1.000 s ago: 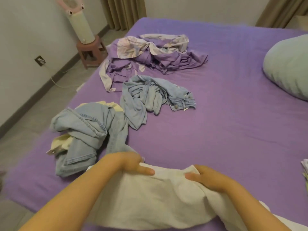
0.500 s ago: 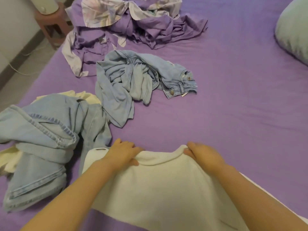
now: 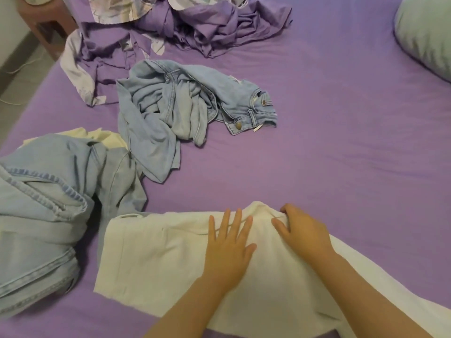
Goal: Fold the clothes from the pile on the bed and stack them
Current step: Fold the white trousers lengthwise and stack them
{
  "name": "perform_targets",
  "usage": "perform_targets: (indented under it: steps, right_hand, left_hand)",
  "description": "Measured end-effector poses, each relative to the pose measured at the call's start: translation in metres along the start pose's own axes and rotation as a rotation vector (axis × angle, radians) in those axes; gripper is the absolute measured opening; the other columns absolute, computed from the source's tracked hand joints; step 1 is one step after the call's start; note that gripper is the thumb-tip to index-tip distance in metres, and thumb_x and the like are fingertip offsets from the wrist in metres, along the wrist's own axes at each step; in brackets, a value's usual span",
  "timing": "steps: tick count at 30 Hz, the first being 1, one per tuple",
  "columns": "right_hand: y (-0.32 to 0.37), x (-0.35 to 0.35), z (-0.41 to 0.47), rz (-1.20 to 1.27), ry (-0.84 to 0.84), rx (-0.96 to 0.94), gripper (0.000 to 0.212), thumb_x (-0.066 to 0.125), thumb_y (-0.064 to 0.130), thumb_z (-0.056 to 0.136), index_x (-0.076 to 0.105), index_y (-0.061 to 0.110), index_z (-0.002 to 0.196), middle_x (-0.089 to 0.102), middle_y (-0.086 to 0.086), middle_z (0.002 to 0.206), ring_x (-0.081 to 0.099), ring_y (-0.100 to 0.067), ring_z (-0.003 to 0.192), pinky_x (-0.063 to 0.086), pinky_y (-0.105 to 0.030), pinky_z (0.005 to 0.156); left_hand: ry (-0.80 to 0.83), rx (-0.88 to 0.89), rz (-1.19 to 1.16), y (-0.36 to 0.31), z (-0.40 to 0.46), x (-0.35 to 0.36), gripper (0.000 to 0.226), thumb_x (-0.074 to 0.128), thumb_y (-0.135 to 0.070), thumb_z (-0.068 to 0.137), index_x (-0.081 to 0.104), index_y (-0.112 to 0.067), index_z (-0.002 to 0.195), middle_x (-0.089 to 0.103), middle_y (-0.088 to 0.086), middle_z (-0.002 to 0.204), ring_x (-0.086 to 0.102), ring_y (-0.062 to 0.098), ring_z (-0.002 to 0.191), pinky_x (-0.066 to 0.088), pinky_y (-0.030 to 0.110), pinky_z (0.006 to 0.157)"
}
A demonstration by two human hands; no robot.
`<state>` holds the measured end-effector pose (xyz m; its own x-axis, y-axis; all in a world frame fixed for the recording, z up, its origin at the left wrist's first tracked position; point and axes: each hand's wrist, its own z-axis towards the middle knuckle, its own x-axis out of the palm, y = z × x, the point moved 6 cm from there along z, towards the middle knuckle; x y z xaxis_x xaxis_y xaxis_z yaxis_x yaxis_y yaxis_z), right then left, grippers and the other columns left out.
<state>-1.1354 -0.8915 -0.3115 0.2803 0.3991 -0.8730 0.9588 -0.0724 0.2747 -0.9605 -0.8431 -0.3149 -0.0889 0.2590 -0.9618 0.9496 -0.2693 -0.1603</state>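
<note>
**Smoothing a cream garment before the fold**

The cream garment [image 3: 156, 259] lies spread on the near edge of the bed [image 3: 317, 167]. Left hand [image 3: 228, 252] presses flat, fingers straight, anchoring it; right hand [image 3: 302, 234] pinches its far edge, probably to tension it. Unfolded jeans [image 3: 185, 106] wait beyond.

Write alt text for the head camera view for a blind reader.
A left hand presses flat on a cream cloth garment on a purple bed sheet while the right hand grips its far edge. Two crumpled light-blue denim garments lie beyond.

Pillow [image 3: 424, 37] and stool [image 3: 46, 20] cropped by edges.
</note>
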Motion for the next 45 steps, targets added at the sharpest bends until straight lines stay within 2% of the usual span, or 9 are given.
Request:
perform_targets:
  steps: [7,14,19,22,27,31,34,40,45]
  right_hand:
    - [-0.029,0.024,-0.007,-0.187,0.039,-0.069,0.036,0.02,0.05,0.1,0.038,0.023,0.114,0.05,0.008,0.102,0.058,-0.019,0.082,0.046,-0.032,0.067]
    - [-0.053,0.011,-0.003,-0.08,0.081,-0.139,0.035,0.038,0.056,0.093,0.04,0.024,0.108,0.06,0.006,0.096,0.058,-0.021,0.082,0.03,-0.03,0.057]
    - [-0.128,-0.012,-0.045,0.193,0.312,-0.01,0.032,0.061,0.054,0.083,0.051,0.027,0.097,0.062,0.007,0.093,0.058,-0.013,0.085,0.046,-0.033,0.071]
    - [-0.147,-0.021,-0.071,0.428,0.433,-0.003,0.026,0.069,0.049,0.079,0.051,0.032,0.084,0.059,0.014,0.085,0.055,-0.003,0.077,0.041,-0.02,0.063]
    - [-0.153,-0.031,-0.099,0.279,0.217,-0.118,0.024,0.059,0.045,0.088,0.044,0.037,0.105,0.05,0.019,0.093,0.053,-0.012,0.091,0.038,-0.029,0.069]
    - [-0.172,-0.035,-0.116,0.317,0.123,-0.037,0.025,0.058,0.055,0.084,0.045,0.038,0.097,0.049,0.021,0.089,0.051,-0.008,0.088,0.038,-0.029,0.07]
    - [-0.205,-0.035,-0.135,0.485,0.205,0.088,0.028,0.059,0.063,0.079,0.046,0.037,0.077,0.054,0.021,0.071,0.051,0.001,0.069,0.039,-0.025,0.063]
    - [-0.237,-0.055,-0.158,0.608,-0.009,0.081,0.006,0.066,0.032,0.086,0.066,0.027,0.084,0.058,0.013,0.087,0.055,-0.005,0.085,0.035,-0.01,0.073]
    - [-0.213,-0.092,-0.151,0.719,-0.016,0.032,0.023,0.059,0.033,0.091,0.056,0.03,0.069,0.055,0.017,0.063,0.048,0.001,0.061,0.036,-0.011,0.059]
  left_hand:
    - [0.061,0.083,0.033,0.023,0.018,0.035,0.089,0.024,-0.081,0.084,0.008,-0.028,0.153,0.005,0.009,0.16,0.0,0.036,0.146,0.004,0.06,0.112]
    - [0.187,0.027,0.138,0.023,0.023,0.029,0.094,0.013,-0.086,0.076,-0.025,-0.034,0.144,-0.027,0.003,0.154,-0.026,0.029,0.142,-0.014,0.056,0.113]
    - [0.126,0.104,0.028,-0.046,0.014,-0.008,0.077,0.056,-0.035,0.083,0.022,-0.017,0.151,0.009,0.015,0.158,0.009,0.037,0.146,0.004,0.06,0.114]
    - [0.114,0.283,0.051,-0.11,0.029,-0.021,0.071,0.046,-0.01,0.087,0.018,-0.02,0.152,0.015,0.007,0.159,0.006,0.029,0.147,0.0,0.053,0.117]
    - [0.45,0.518,-0.003,-0.192,0.066,-0.026,0.056,0.052,-0.019,0.087,0.04,-0.033,0.141,0.044,-0.003,0.143,0.024,0.015,0.141,0.004,0.049,0.117]
    - [0.546,0.475,-0.147,-0.207,0.077,-0.03,0.033,0.062,-0.035,0.088,0.061,-0.03,0.121,0.061,-0.007,0.117,0.048,0.016,0.116,0.032,0.031,0.099]
    - [0.437,0.346,-0.313,-0.204,0.081,-0.033,0.018,0.065,-0.031,0.087,0.068,-0.026,0.104,0.057,-0.012,0.093,0.052,0.017,0.104,0.034,0.024,0.081]
    - [0.07,0.136,-0.229,-0.203,0.066,-0.029,0.023,0.062,-0.034,0.088,0.068,-0.028,0.11,0.061,-0.003,0.116,0.047,0.021,0.114,0.028,0.031,0.1]
    - [-0.021,0.088,-0.703,-0.228,0.024,-0.054,0.032,0.064,-0.048,0.084,0.065,-0.029,0.109,0.054,-0.013,0.115,0.047,0.001,0.108,0.033,0.01,0.092]
